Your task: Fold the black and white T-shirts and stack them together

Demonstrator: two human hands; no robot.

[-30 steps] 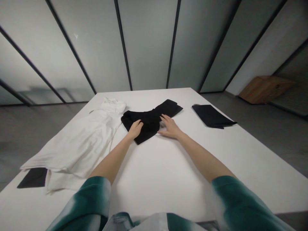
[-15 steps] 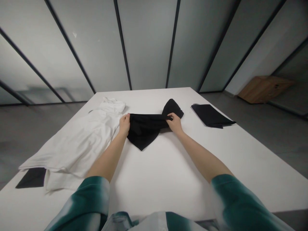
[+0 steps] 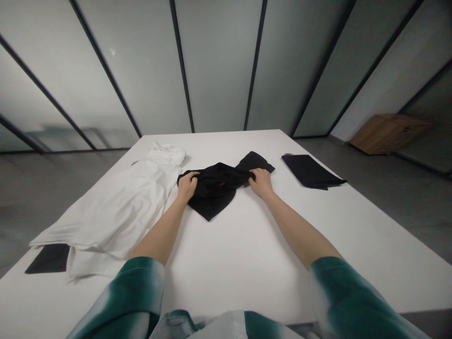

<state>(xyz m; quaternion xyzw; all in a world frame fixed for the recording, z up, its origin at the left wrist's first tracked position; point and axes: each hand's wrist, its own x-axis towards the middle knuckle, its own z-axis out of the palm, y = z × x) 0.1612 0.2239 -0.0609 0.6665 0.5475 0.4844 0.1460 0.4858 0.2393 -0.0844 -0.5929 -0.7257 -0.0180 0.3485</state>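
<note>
A black cloth (image 3: 213,193) lies bunched on the white table in front of me, its near corner pointing toward me and a small red mark showing on it. My left hand (image 3: 187,187) is closed on its left end, thumb on top. At the other end, my right hand (image 3: 262,182) grips the edge, its fingertips partly hidden in the folds. Behind that hand, a black flap (image 3: 254,161) spreads out to the back right; whether it belongs to the same cloth I cannot tell.
Left of my arms, a crumpled white garment (image 3: 116,212) covers much of the table (image 3: 240,263), with a flat black piece (image 3: 49,259) poking out under its near end. Folded black fabric (image 3: 312,172) lies near the right edge. A wooden cabinet (image 3: 388,133) stands beyond, by frosted glass panels.
The stretched upper edge of the black cloth has slackened and bunched, exposing the red mark. My left hand has turned and come slightly lower; my right hand has shifted a little right.
</note>
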